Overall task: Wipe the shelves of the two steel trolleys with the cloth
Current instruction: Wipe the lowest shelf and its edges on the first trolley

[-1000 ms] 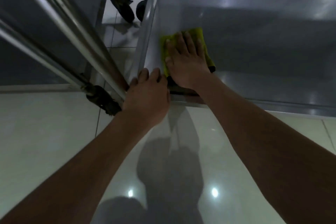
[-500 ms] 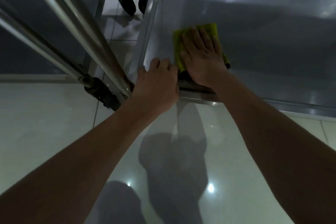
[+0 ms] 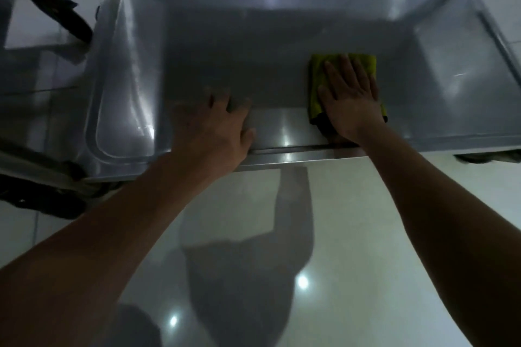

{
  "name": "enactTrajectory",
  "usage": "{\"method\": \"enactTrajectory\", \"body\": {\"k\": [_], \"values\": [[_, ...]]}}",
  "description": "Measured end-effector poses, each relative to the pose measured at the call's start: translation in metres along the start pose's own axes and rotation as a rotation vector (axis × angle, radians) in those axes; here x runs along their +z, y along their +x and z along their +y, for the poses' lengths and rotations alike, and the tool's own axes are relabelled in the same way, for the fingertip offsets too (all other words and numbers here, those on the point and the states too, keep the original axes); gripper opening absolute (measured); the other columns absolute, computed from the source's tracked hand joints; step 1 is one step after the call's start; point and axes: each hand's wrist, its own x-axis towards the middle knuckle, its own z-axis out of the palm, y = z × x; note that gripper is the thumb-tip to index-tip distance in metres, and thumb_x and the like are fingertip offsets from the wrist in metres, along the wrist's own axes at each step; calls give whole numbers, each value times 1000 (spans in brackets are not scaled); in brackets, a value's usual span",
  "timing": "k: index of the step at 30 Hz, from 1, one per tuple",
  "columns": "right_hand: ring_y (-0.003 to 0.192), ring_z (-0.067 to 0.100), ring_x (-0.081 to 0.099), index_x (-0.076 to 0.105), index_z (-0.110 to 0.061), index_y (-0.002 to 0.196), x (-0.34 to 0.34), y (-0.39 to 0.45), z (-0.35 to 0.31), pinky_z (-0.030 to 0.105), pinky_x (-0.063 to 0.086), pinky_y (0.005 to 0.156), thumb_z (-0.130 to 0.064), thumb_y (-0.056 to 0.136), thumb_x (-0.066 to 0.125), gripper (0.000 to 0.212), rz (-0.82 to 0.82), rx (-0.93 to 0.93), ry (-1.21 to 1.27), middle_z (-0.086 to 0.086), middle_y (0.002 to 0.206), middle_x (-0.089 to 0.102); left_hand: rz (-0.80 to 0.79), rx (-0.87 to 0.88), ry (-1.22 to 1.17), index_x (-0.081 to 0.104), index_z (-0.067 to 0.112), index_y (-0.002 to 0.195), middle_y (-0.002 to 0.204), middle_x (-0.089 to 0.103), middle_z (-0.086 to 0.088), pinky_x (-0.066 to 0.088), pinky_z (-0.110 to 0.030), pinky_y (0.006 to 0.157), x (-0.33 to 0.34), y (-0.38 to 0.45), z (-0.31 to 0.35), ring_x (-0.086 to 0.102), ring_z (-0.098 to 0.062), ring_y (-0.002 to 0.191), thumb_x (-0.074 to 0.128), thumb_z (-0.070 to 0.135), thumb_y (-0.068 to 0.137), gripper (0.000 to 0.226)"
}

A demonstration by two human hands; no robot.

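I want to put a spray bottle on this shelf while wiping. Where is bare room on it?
The shelf is bare along its far wall, and at the left end between the left hand and the side wall. A patch lies open between the two hands. The near right part is taken: the right hand presses flat on the yellow cloth there.

Glossy smooth steel shelf (image 3: 197, 45), fuzzy yellow-green cloth (image 3: 317, 70), shiny reflective floor tiles (image 3: 352, 205).
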Motion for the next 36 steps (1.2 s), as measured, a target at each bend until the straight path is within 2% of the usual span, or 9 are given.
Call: {"method": "enactTrajectory", "body": {"k": [4,10,14,18,20,22,27,32,36], "values": [[156,25,1,19,-28,160,0,4,29,48,2,125,-48,106,28,59,-23,137,77,1,169,6,44,2,-41,44,35,145,153,37,-6,38,-67,100,9,2,-1,33,-36,142,44,57,95,55],[155,24,0,18,-32,160,1,7,14,51,-1,124,-48,105,28,57,-22,213,143,1,169,3,70,11,-60,46,36,142,150,40,-4,37,-69,99,9,-1,-4,35,-33,141,40,60,93,55],[155,24,-3,14,-32,160,1,11,7,51,-3,123,-48,106,25,58,-39,229,157,1,169,-1,13,5,-97,39,40,147,159,31,4,32,-58,110,2,-2,-12,26,-26,148,46,59,94,57],[155,24,-5,12,-33,160,4,19,-13,52,-5,123,-50,105,23,58,-59,203,146,1,169,-3,119,-110,-114,55,26,137,145,51,-2,44,-50,97,-17,-17,-48,47,-31,129,56,45,92,49],[155,24,-7,10,-34,160,5,27,-36,52,-5,123,-51,105,21,59,-73,170,133,0,169,-5,132,-206,-103,60,23,131,140,55,-5,44,-53,99,-21,-29,-72,49,-34,126,59,42,90,45],[155,23,-8,10,-34,160,6,39,-68,51,-6,123,-52,104,20,59,-80,118,135,0,169,-6,73,-266,-87,62,23,128,140,54,-5,44,-54,101,-22,-42,-91,48,-34,127,58,43,90,43],[155,25,-6,15,-30,160,9,62,-176,53,-5,123,-49,105,23,59,-63,-95,168,3,169,-1,49,-288,-74,61,24,123,129,55,-1,48,-50,91,-20,-64,-110,51,-30,118,51,41,93,36],[155,26,-6,17,-27,160,11,77,-270,54,-8,121,-45,105,24,58,-94,-248,198,5,169,-1,115,-256,-2,60,26,129,127,56,-1,44,-49,92,-10,-82,-128,51,-29,119,46,39,97,38],[154,27,-12,10,-26,160,12,89,-329,56,-13,119,-41,104,23,60,-165,-325,264,6,169,-6,78,-228,11,49,26,143,143,49,-1,42,-53,101,-8,-85,-132,44,-28,132,36,38,97,49]]}}
